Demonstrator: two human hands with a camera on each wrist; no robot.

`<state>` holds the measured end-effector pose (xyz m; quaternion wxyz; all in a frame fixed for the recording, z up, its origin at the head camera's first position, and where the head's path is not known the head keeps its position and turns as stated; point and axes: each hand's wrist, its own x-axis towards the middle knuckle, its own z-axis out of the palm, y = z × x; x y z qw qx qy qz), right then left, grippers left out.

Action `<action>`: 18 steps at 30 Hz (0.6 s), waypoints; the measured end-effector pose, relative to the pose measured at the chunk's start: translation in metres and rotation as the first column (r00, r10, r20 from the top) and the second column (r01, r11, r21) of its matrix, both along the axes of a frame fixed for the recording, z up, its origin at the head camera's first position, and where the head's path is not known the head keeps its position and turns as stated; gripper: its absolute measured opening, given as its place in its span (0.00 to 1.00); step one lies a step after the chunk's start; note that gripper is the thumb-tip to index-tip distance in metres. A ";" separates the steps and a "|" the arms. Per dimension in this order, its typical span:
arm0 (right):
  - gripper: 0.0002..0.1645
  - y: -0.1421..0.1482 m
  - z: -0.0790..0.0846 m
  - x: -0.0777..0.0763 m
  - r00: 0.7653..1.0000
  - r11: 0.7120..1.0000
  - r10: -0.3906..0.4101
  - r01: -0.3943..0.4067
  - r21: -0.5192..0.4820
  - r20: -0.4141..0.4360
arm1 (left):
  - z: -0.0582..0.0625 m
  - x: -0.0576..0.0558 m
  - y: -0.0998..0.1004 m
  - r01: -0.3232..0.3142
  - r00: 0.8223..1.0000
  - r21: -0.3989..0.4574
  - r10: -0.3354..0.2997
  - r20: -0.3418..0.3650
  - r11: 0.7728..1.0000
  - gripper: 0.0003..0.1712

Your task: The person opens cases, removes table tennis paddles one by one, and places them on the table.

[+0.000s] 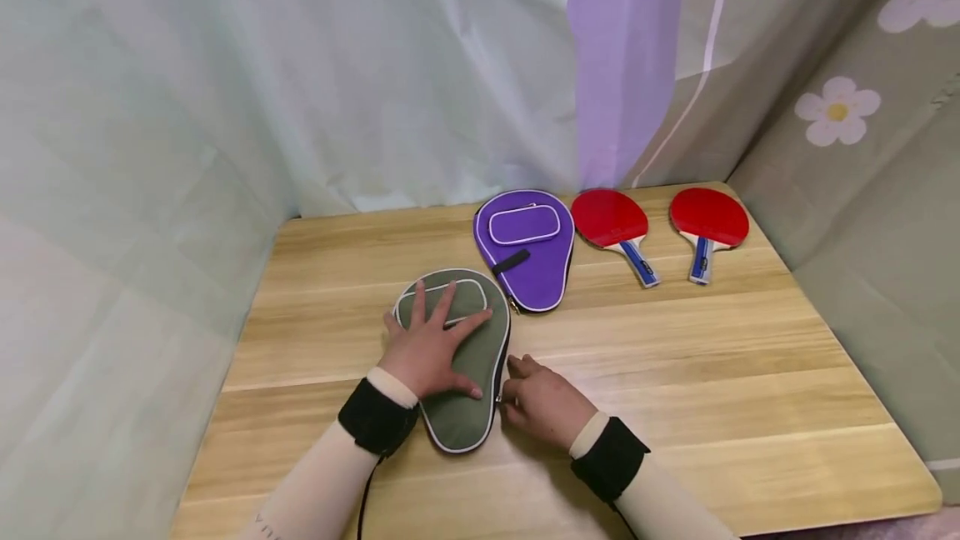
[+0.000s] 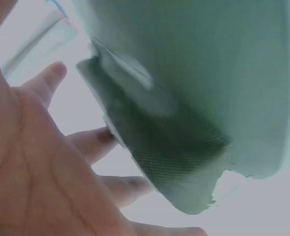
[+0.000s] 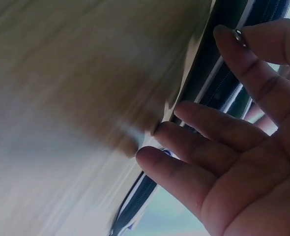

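Pinching the zipper pull (image 3: pixel 240 37) between right thumb and index finger, with the other fingers of the right hand (image 1: pixel 547 402) reaching loosely along the zip edge (image 1: pixel 504 357). Holding nothing with the left hand (image 1: pixel 427 357); just spreading straight fingers over the green case (image 1: pixel 480 354).

Best done, by judgement, with the pull kept low and drawn in line with the curve of the seam, not tugged sideways. Press down with the left palm near the stretch being worked, fingertips well in from the track. Slow at the bend, check for fabric caught in the teeth, and re-pinch instead of forcing. Avoid dragging the whole case across the table (image 1: pixel 675 407).

Taking twelve o'clock as straight away from the person, look for the green case toward ten o'clock from the pinch, right beside it, with its round end toward eleven and its narrow end between seven and eight. Leave alone the purple case (image 1: pixel 536 265) near twelve, the first red bat (image 1: pixel 609 219) near one and the second red bat (image 1: pixel 708 217) toward two.
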<state>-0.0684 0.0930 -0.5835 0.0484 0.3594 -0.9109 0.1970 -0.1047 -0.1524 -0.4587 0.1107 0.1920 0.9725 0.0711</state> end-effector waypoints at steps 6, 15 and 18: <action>0.03 -0.002 0.024 0.007 0.999 0.997 0.032 -0.033 -0.066 -0.018 | -0.016 0.018 -0.014 0.047 0.999 0.102 -0.044 -0.029 0.994 0.61; 0.07 -0.003 0.009 0.011 0.989 0.997 0.059 -0.065 -0.040 -0.136 | -0.028 0.011 -0.022 0.055 0.998 0.200 -0.050 -0.031 0.978 0.56; 0.04 -0.009 0.039 0.026 0.983 0.998 0.066 -0.069 -0.009 -0.170 | -0.029 0.009 -0.022 0.043 0.999 0.208 -0.039 -0.027 0.977 0.56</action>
